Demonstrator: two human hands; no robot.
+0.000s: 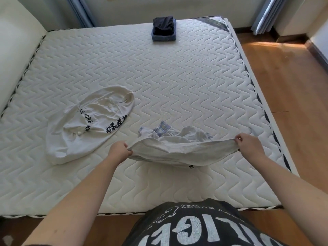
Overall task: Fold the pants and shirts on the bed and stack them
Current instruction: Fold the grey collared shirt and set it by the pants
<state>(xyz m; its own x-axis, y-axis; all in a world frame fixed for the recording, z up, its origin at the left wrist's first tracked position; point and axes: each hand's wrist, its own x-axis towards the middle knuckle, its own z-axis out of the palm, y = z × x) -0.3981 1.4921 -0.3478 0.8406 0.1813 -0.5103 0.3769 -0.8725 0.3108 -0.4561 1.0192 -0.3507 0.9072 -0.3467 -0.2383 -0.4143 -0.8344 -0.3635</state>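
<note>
A pale grey-white shirt [179, 150] with plaid blue trim lies bunched near the front of the white quilted mattress [159, 71]. My left hand [119, 150] pinches its left edge and my right hand [248, 144] pinches its right edge, so the near hem is stretched between them just above the mattress. A crumpled white T-shirt [85, 123] with dark lettering lies to the left, apart from both hands. At the far edge of the bed sits a small stack of folded dark clothes [164, 28].
A padded headboard [16, 50] lines the bed's left side. Wooden floor [292, 82] runs along the right and front of the bed, with curtains [264, 16] at the far corners. My dark printed shirt [195, 226] fills the bottom of the view.
</note>
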